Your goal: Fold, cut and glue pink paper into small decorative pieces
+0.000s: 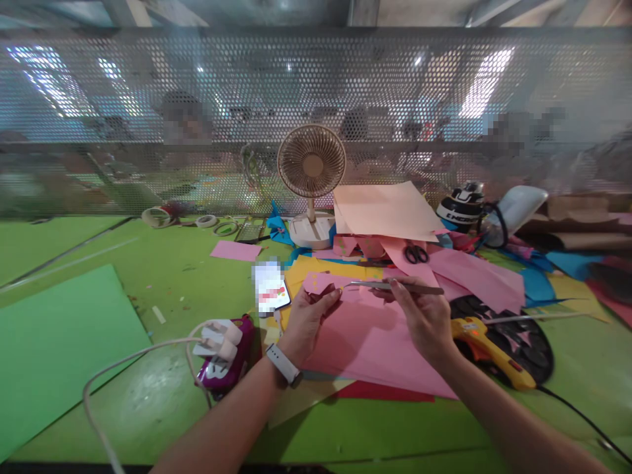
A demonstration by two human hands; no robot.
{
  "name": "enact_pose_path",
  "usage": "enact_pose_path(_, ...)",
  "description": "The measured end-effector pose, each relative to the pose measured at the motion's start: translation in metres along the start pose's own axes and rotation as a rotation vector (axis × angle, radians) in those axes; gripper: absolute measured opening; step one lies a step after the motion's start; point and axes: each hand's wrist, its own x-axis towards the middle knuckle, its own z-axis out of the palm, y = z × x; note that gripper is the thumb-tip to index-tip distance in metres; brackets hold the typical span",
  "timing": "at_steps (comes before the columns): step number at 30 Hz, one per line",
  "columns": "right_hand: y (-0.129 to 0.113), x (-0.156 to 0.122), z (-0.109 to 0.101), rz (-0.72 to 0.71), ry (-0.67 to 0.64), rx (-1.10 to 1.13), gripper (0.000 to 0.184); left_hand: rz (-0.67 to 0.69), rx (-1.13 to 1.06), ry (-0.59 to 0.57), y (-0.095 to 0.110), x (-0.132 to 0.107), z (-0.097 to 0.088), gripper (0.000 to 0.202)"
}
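Note:
My left hand [309, 321], with a white watch on its wrist, pinches a small pink paper piece [320, 284] above a large pink paper sheet [365, 345]. My right hand [422, 319] is closed on long metal tweezers [390, 286], whose tip points left and touches the small pink piece. Both hands hover over the stack of coloured paper near the middle of the green table [162, 283].
A yellow glue gun [488, 345] lies right of my right hand on a black mat. A phone [270, 289], a white plug on a purple thing [222, 342], a small fan [311, 171], scissors [416, 253], tape rolls [160, 215] and a green sheet [59, 342] surround me. A perforated metal screen stands behind.

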Motion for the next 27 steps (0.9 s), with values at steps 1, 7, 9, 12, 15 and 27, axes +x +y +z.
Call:
enact_pose_path(1, 0.0001, 0.0, -0.0002, 0.004, 0.002, -0.003, 0.016, 0.003, 0.002, 0.0, -0.0001, 0.0001, 0.0, 0.033)
enact_pose_path(7, -0.0017, 0.0003, 0.0003, 0.023, -0.008, -0.006, 0.019, 0.012, 0.047, -0.031, -0.0011, 0.0001, -0.0012, 0.034)
enact_pose_path(9, -0.0021, 0.0003, 0.0, 0.027, -0.012, 0.004, 0.018, 0.028, 0.073, -0.064, -0.0012, -0.0006, -0.0019, 0.03)
enact_pose_path(12, -0.0016, 0.0006, -0.0015, 0.033, -0.01, 0.037, 0.016, 0.075, 0.119, -0.131, -0.0007, -0.0022, -0.002, 0.023)
enact_pose_path(15, -0.001, 0.0017, -0.0033, 0.036, -0.007, 0.056, 0.015, 0.112, 0.165, -0.172, 0.0003, -0.0036, -0.001, 0.02)
enact_pose_path(27, -0.0044, 0.0043, -0.0068, 0.034, -0.038, 0.002, 0.016, 0.148, 0.242, -0.192, 0.0012, -0.004, -0.0014, 0.021)
